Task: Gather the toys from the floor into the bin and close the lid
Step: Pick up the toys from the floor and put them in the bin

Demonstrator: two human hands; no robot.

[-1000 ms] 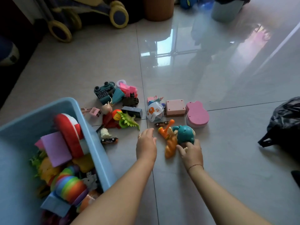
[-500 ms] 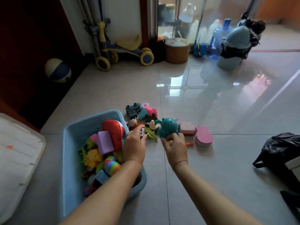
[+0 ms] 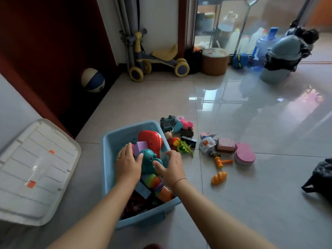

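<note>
The blue bin (image 3: 107, 155) stands on the tiled floor, full of toys. Its white lid (image 3: 36, 173) lies flat to the left. A teal animal toy (image 3: 148, 157) rests on top of the pile between my hands. My right hand (image 3: 172, 168) holds its right side with thumb and fingers. My left hand (image 3: 127, 164) lies open against its left side. Right of the bin, on the floor, are a green dinosaur (image 3: 185, 147), a dark car (image 3: 168, 122), a pink box (image 3: 225, 145), a pink case (image 3: 245, 155), an orange hammer (image 3: 221, 161) and an orange bread toy (image 3: 219, 177).
A black bag (image 3: 321, 177) lies at the right edge. Along the far wall stand a yellow ride-on trike (image 3: 158, 60), a ball (image 3: 92, 80), a brown stool (image 3: 214, 61) and a lidded waste bin (image 3: 280, 58). Glossy bare tiles stretch beyond the toys.
My right hand lifted the teal toy off the floor and carried it left over the bin. My left hand moved left with it. The view pulled back and the lid came into sight.
</note>
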